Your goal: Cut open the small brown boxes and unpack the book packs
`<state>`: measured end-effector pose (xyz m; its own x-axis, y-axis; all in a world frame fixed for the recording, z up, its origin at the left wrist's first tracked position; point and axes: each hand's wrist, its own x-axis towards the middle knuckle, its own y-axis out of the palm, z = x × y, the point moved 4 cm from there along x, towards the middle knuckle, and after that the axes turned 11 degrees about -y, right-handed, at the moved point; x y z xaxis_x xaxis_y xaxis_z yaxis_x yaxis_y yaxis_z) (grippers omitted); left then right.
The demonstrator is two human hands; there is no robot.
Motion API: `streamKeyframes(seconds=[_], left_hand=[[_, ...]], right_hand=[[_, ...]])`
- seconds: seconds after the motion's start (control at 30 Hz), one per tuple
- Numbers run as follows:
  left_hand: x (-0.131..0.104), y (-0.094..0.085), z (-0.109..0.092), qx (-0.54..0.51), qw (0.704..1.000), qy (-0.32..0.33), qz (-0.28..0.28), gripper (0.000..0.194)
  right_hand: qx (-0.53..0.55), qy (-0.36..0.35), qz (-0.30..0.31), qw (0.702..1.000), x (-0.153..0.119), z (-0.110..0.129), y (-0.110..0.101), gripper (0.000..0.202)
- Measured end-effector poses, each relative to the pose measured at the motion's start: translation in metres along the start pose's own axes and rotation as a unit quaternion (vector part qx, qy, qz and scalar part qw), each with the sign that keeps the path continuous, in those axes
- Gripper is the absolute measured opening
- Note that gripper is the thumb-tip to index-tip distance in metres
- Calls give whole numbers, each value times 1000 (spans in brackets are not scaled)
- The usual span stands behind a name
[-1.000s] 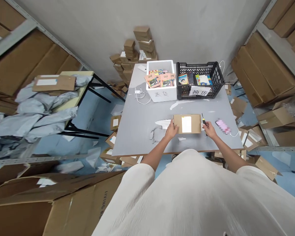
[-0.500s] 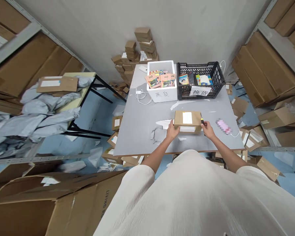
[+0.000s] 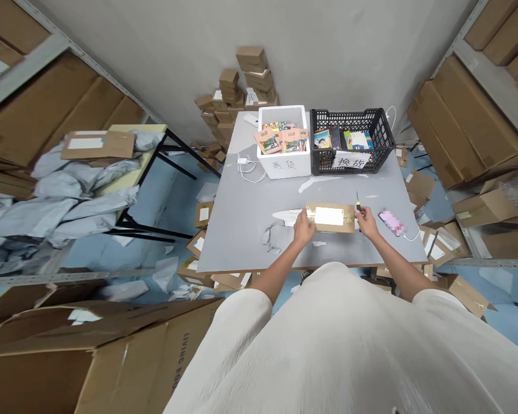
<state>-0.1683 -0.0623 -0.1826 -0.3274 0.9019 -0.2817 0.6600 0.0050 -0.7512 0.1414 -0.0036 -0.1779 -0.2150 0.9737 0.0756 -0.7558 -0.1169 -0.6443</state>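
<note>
Between my hands, over the front part of the grey table (image 3: 242, 241), is a small brown cardboard box (image 3: 349, 221). A white label (image 3: 329, 216) and shiny tape show on the side facing me. My left hand (image 3: 304, 228) grips the box's left end. At its right end, my right hand (image 3: 366, 222) holds a utility knife (image 3: 358, 205) with a black and yellow handle, its thin tip pointing away from me. Those right fingers also seem to touch the box.
A white foam box (image 3: 285, 167) of booklets and a black plastic crate (image 3: 351, 164) of books stand at the table's back. A phone (image 3: 392, 223) with a cable lies right. Grey parcels (image 3: 86, 184) cover a side table; opened cartons (image 3: 133, 345) and boxes crowd the floor.
The cardboard box has been turned in my hands, so a different face with a larger label and tape now shows. The knife has come slightly more upright in my right hand.
</note>
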Motion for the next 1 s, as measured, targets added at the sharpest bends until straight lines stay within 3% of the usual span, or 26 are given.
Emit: streamKeyframes(seconds=[0.13,0.23,0.33,0.53,0.73,1.0], left_hand=[[-16,-4,0,69,995,59,-34,57],[-26,-6,-1,101,986,129,-11,47],[-30,-6,1,112,980,165,-3,53],[-28,-4,2,106,980,171,6,62],[-28,-6,-1,101,979,179,-10,60],[-27,-7,-1,128,972,196,-22,58]], right_hand=[[11,7,-39,999,3,12,-13,68],[-6,-36,28,999,10,32,-15,61],[-36,-82,124,988,21,54,-7,49],[-141,-163,252,944,48,94,26,42],[-226,-177,294,912,65,117,44,46],[-305,-159,337,876,66,134,48,49]])
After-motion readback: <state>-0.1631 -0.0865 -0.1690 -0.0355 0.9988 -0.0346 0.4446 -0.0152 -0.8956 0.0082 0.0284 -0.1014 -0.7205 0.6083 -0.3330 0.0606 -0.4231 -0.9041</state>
